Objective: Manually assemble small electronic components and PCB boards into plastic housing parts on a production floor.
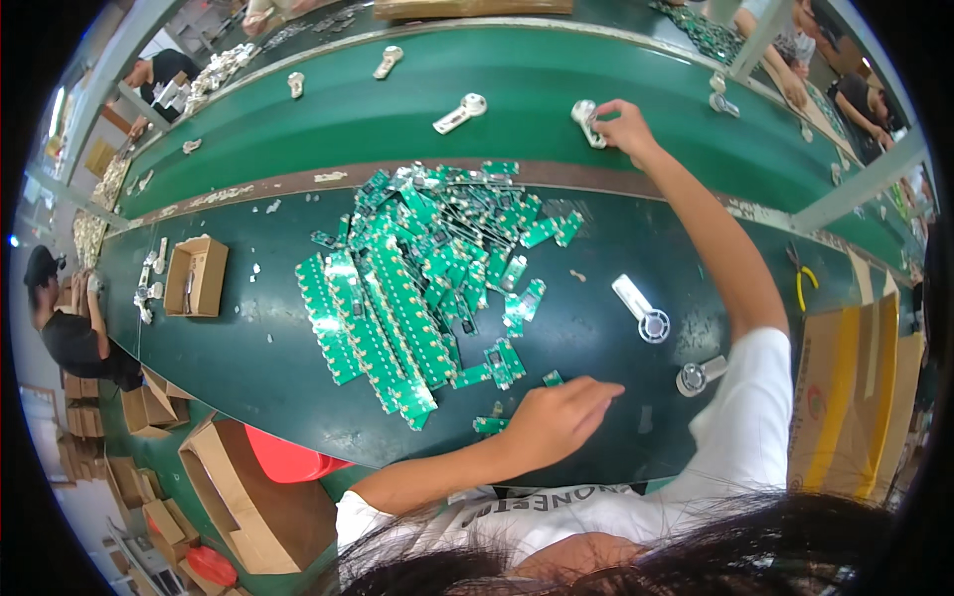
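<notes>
My right hand (624, 131) reaches far out over the green conveyor belt, its fingers closed on a white handheld fan shell (584, 117). Low over the near table edge, my left hand (558, 425) points to the right with fingers stretched out and nothing visible in them. Just beyond it lies a small green circuit board (553, 378). Left of centre spreads a large heap of green circuit boards (437, 238), with long unbroken board strips (383, 328) in front. A white fan shell with a round grille (641, 310) and another fan piece (699, 376) lie near my right arm.
More fan shells (462, 113) sit on the belt (328, 119). A small cardboard box (196, 276) stands on the table's left. Yellow-handled pliers (803, 280) and a large carton (845, 397) are at the right. A red stool (288, 457) is below the table edge. Co-workers sit around.
</notes>
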Demonstrator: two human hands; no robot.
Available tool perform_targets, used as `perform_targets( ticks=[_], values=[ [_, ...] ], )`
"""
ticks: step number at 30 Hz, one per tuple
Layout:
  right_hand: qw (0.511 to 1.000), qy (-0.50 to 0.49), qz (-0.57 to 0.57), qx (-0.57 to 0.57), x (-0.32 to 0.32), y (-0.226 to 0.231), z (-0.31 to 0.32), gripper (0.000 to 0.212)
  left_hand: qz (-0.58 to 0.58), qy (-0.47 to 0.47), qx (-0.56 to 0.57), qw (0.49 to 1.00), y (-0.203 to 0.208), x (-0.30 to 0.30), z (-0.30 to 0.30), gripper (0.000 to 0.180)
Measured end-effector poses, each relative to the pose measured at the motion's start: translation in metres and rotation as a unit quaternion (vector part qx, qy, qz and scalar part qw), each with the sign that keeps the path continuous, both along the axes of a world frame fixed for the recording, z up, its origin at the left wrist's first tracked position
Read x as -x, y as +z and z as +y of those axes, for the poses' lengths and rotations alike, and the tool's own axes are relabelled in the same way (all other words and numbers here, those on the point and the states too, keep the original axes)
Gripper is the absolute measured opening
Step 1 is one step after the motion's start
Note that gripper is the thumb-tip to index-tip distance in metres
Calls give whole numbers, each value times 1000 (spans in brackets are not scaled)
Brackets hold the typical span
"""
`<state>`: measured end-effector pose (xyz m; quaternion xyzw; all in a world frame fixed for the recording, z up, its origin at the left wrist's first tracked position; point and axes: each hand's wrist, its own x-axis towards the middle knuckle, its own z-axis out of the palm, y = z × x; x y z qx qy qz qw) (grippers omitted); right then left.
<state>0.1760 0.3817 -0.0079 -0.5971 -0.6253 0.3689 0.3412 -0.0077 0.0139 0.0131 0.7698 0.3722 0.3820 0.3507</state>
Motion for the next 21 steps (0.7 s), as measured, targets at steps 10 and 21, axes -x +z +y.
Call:
perform_targets(
  ticks=[10,21],
  values=[
    [828,216,-299,-423,156,0,-21,40,142,28,-114,983,-3,6,-5,29],
    [935,281,39,-211,52,76,-136,35,-113,240,-42,963,15,8,5,54]
  ],
)
